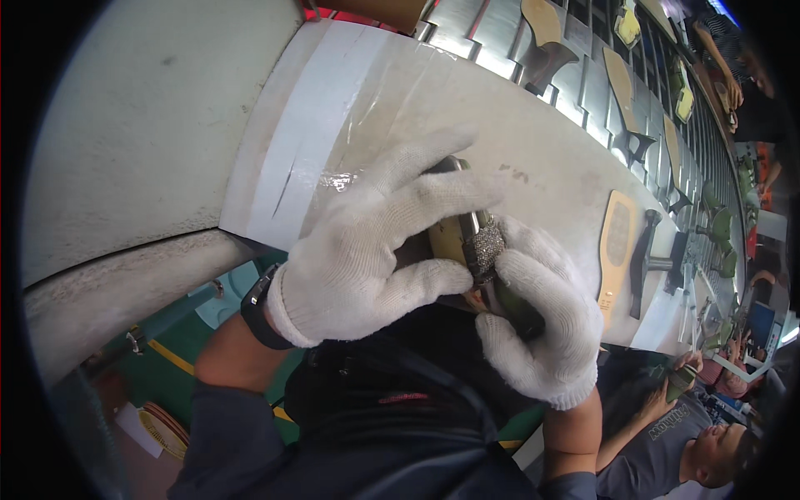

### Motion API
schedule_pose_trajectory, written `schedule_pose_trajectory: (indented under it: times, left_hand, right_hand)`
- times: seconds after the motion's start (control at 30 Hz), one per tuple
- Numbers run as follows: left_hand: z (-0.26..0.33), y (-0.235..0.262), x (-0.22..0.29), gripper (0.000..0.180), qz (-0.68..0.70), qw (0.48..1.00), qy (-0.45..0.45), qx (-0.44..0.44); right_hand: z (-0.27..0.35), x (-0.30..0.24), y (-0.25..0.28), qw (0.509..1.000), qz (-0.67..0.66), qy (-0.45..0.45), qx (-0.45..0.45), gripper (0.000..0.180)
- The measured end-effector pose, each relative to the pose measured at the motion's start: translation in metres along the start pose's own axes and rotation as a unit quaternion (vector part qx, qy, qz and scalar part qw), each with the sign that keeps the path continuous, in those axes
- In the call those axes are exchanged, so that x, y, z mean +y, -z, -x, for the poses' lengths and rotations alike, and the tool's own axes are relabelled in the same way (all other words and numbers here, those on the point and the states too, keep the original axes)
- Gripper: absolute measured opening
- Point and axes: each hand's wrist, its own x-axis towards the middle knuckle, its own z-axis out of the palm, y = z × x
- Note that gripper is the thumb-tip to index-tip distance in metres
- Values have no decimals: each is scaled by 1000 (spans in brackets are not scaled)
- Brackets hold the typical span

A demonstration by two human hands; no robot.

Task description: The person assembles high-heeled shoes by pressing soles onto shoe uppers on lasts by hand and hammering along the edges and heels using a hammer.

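Observation:
Between my gloved hands is a dark green shoe (pixel 518 310) with a band of glittering stones (pixel 483 248) and a pale inner face. My left hand (pixel 375 225), in a white knit glove, grips it from the left, with thumb and fingers on either side. My right hand (pixel 546 308), gloved the same way, closes round its lower right end, the thumb and fingers pressed to it close to the stones. My fingers hide much of the shoe.
On the worktable (pixel 542 158) to the right lie a tan insole (pixel 616 250) and a hammer (pixel 646 262). Beyond runs a slatted metal conveyor (pixel 575 92) carrying insoles and shoe parts. A person (pixel 658 442) sits at lower right, holding a green shoe (pixel 680 383). A pale wall (pixel 150 125) stands left.

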Motion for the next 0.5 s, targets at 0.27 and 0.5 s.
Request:
schedule_pose_trajectory:
  times: [0.27,0.5]
  left_hand:
    - [-5,-2,1,87,15,1000,-7,17]
    - [-17,-2,20,87,-56,993,-100,13]
  right_hand:
    - [0,-3,2,999,-23,0,24,52]
    - [15,-4,11,998,-29,30,38,39]
